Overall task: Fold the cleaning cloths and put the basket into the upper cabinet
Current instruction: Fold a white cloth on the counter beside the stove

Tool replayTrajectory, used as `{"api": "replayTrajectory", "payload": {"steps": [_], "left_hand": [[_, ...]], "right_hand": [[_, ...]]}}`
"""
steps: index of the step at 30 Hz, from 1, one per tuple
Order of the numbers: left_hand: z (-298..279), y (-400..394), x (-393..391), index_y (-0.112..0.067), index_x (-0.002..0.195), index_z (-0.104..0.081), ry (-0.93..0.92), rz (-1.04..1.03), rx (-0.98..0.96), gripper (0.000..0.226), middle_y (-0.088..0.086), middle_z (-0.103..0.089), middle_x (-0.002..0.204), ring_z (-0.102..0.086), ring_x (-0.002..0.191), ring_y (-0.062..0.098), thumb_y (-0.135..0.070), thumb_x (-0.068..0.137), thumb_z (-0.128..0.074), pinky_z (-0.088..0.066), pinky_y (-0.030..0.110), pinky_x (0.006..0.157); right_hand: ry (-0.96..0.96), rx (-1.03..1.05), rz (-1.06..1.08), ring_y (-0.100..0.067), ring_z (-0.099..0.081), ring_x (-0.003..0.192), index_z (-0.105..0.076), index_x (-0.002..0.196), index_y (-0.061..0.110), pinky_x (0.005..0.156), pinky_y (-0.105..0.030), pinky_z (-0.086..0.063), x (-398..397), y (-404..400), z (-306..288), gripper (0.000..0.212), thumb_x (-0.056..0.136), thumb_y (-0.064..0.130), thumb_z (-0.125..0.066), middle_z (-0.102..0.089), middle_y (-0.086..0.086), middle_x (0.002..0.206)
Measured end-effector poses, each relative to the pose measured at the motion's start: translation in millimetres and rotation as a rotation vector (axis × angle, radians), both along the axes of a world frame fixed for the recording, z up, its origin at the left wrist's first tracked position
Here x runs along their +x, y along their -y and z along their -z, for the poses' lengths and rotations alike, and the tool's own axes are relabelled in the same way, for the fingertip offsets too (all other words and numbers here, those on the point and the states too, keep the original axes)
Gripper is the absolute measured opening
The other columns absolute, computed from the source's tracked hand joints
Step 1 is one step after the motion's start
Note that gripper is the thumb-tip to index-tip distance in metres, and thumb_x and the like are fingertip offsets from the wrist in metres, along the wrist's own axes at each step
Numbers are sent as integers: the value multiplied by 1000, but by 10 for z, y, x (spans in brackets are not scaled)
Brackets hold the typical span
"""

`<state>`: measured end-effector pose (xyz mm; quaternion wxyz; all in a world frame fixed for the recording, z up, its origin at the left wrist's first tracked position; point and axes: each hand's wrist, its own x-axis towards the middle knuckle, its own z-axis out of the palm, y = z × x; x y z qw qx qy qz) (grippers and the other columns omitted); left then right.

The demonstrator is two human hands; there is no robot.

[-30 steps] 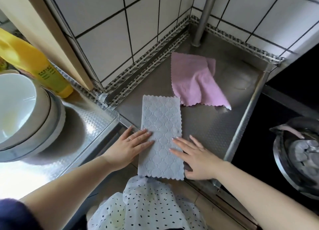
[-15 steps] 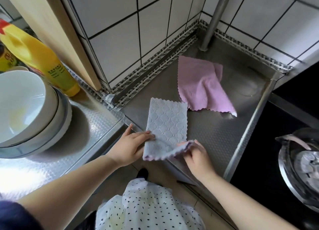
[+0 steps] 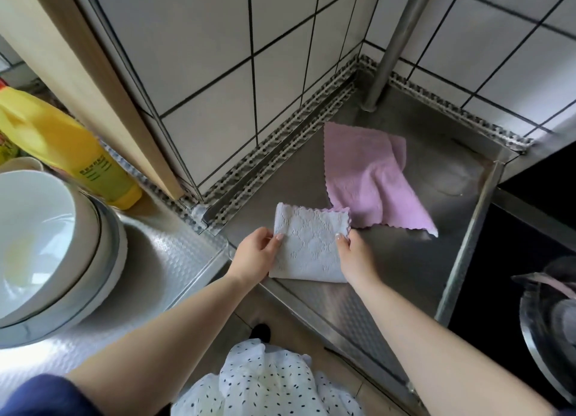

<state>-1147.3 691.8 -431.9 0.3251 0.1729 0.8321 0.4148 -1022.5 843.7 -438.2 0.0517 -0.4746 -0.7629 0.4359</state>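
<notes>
Steel counter (image 3: 389, 278), dimpled, carries a folded grey waffle-textured cloth (image 3: 308, 247) near its front edge, left hand (image 3: 255, 256) and right hand (image 3: 355, 256) pinching its sides. Crumpled pink cloth (image 3: 371, 178) lies at one o'clock, seemingly touching it; stacked white bowls (image 3: 46, 244) sit at nine.

stacked white bowls (image 3: 46, 244) beside a yellow bottle (image 3: 65, 144) on steel counter (image 3: 162, 259)

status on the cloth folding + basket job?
Done: the white cloth lies folded into a compact rectangle on the steel counter. In hand: the left hand and right hand pinch its side edges, so that fold is finishing. Left: the pink cloth lies rumpled and unfolded behind it. No basket or upper cabinet shows in view, so that step looks not yet started.
</notes>
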Motion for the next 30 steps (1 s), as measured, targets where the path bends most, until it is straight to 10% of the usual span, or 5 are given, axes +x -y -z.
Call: {"api": "replayTrajectory", "payload": {"steps": [13,21,30], "left_hand": [[-9,-142,-170,-8,103,-57,285,-68,-73,36,9,-65,97,-68,82,25,-41,88,-59,-59,45,68],[21,-33,-54,-8,134,-47,-758,473,-27,48,10,-50,137,-44,129,29,-22,89,-45,-32,46,108],[319,-126,-63,-8,143,-36,-843,700,-295,67,11,-33,151,-28,141,27,-48,89,-31,-11,51,111]], "right_hand": [[112,59,35,-25,-52,72,-50,98,12,63,-29,-35,-85,-93,43,16,96,28,-46,-53,2,73],[-1,549,-300,-26,-47,121,-53,128,7,103,-36,-31,67,66,-111,43,89,23,-44,-53,-10,132],[440,605,-576,-16,-20,142,-35,143,24,110,-60,-13,-27,211,212,64,84,48,-28,-29,-3,154]]}}
